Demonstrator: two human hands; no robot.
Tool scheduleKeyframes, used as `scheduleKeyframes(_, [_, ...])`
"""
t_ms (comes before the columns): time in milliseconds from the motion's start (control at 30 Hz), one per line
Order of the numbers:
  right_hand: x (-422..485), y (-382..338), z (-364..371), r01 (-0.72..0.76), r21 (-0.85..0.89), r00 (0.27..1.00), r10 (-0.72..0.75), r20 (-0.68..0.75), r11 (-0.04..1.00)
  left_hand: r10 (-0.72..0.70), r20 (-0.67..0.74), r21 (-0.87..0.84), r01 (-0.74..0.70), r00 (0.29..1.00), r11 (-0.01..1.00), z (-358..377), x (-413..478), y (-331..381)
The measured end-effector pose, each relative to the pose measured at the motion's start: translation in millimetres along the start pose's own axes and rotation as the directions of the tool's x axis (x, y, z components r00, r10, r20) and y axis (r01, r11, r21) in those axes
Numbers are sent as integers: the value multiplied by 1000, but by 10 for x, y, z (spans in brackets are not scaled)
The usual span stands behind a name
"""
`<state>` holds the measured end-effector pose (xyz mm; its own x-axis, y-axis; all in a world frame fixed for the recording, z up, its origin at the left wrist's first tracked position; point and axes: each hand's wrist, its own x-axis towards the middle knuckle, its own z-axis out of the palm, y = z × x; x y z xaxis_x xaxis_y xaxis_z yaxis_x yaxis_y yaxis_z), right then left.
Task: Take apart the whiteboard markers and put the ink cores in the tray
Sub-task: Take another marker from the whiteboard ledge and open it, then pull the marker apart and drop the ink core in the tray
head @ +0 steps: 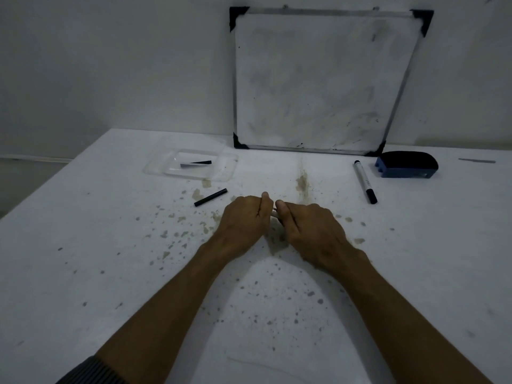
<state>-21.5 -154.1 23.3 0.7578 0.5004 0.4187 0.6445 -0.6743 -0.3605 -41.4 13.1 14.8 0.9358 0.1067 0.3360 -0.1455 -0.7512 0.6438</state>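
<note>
At about ten o'clock from the hands, a clear plastic tray (221,177) sits on the white, stained table (83,231), and inside it lies a thin dark stick with a pale end (195,163), probably an ink core. Just nearer, at about eleven o'clock, a short black tube (210,197) lies slanted on the tabletop, apart from the tray.

In the middle, the left hand (243,220) is curled into a fist, thumb on top. The right hand (307,228) is closed the same way just beside it, thumbs nearly meeting. Between the two fists a small pale bit of a marker (274,211) shows; both hands grip it, most of it hidden.

At twelve to one o'clock a smudged whiteboard (318,81) leans against the wall, its lower edge on the table. At two o'clock a whole marker with a black cap (365,181) lies on the table, cap toward the person. Just beyond it, a blue eraser with a black pad (406,164) sits near the board's right corner.
</note>
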Motion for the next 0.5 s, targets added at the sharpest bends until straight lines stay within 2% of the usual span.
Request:
scheduleKeyframes(67, [12,12,4,67,-91,995,-73,-64,994,-64,-12,-21,64,998,998,64,8,45])
scheduleKeyframes(133, [5,16,-5,72,-112,992,-82,-91,991,-110,-33,-15,109,993,994,75,24,124])
scheduleKeyframes(233, [-67,163,-106,-57,-41,987,51,-150,997,-271,-159,-132,251,949,959,-142,70,-22])
scheduleKeyframes(300, [-127,226,-167,-124,20,971,125,-202,992,-317,-224,-238,264,922,935,-261,29,-148])
scheduleKeyframes(400, [-77,75,-110,-49,43,973,58,-221,998,-254,-107,-275,217,961,937,-95,-50,73])
scheduleKeyframes(500, [-1,-10,-60,-54,75,960,72,-270,996,-128,-68,-119,120,989,986,45,-40,180])
